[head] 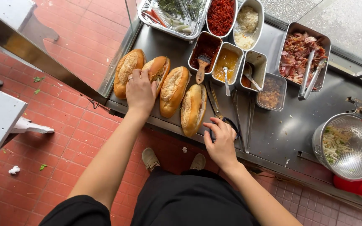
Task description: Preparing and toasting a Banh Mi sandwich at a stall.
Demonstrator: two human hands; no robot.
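The right hand (pixel 222 144) lies nearest, fingers loosely curled over the dark handles of scissors (pixel 227 125) on the steel surface (pixel 281 129), touching them; whether it grips them I cannot tell. Further off, the left hand (pixel 140 90) rests open, fingers spread, between the first roll (pixel 127 71) and the split second roll (pixel 159 71). Two more rolls (pixel 183 98) lie beside them. Beyond stand sauce tins (pixel 216 58).

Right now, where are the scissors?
In the head view, the scissors lie on the steel counter under the right hand, just right of the fourth bread roll, below the sauce containers.
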